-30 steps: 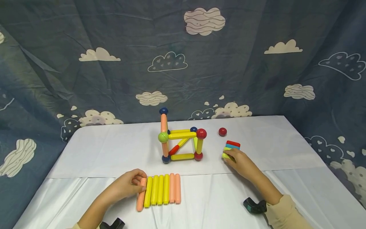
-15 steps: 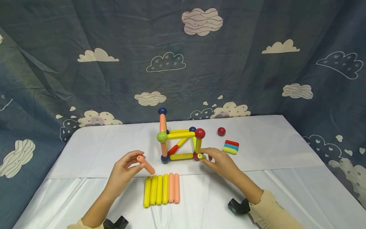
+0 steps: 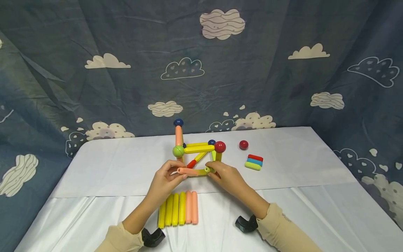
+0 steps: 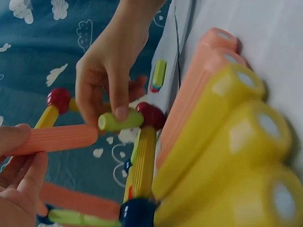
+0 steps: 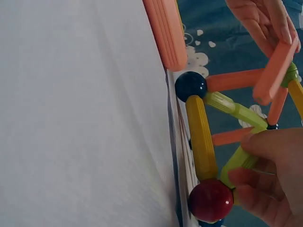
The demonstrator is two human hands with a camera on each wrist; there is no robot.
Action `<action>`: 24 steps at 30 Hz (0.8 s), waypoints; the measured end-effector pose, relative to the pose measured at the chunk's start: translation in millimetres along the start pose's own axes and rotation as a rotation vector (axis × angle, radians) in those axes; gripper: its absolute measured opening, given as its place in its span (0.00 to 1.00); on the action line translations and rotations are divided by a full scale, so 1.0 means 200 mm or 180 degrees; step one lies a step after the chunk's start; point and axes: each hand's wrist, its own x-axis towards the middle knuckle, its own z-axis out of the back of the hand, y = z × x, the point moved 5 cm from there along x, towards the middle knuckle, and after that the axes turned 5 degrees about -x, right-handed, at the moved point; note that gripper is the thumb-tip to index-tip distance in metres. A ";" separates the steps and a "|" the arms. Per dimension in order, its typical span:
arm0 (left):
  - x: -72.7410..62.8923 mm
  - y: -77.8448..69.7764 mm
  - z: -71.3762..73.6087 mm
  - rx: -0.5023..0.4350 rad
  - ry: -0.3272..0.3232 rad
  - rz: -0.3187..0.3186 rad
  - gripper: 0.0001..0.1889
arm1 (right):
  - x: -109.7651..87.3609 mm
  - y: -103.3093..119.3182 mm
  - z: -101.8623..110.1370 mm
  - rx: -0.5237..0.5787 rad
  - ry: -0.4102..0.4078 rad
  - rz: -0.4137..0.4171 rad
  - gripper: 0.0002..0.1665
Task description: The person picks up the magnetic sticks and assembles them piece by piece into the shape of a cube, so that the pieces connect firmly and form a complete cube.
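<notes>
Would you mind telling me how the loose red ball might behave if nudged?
The red ball would probably roll readily, being round and lying apart from other pieces on the white cloth. Its glossy surface may feel slippery, and its smooth, undented shape suggests a stiff body.

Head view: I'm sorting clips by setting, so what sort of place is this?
Probably a tabletop play or filming area: a cloud-print cloth hangs behind a white-covered table bearing a ball-and-stick structure.

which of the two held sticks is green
The light green stick, pinched in the right hand; the other, a salmon-pink stick, is held in the left hand.
</notes>
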 end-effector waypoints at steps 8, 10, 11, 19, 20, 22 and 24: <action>0.07 0.05 -0.10 0.0054 0.0029 -0.0214 0.15 | -0.01 -0.02 -0.03 0.0734 0.0153 -0.0261 0.21; 0.08 0.05 -0.11 0.0151 0.0012 -0.0252 0.15 | 0.00 -0.03 -0.04 0.0984 0.0188 -0.0316 0.21; 0.08 0.05 -0.11 0.0261 -0.0005 -0.0283 0.15 | 0.00 -0.03 -0.05 0.1124 0.0195 -0.0336 0.21; 0.07 -0.07 -0.09 0.2219 -0.0299 -0.1252 0.24 | 0.01 -0.02 -0.06 0.1451 0.0052 -0.0304 0.19; 0.07 -0.08 -0.08 0.2437 -0.0370 -0.1337 0.28 | 0.01 -0.02 -0.06 0.1442 0.0029 -0.0298 0.18; 0.08 -0.10 -0.05 0.2722 -0.0492 -0.1330 0.34 | 0.02 -0.02 -0.06 0.1399 -0.0013 -0.0314 0.18; 0.11 -0.09 -0.03 0.2806 -0.0523 -0.1127 0.38 | 0.03 -0.02 -0.07 0.1380 -0.0035 -0.0357 0.17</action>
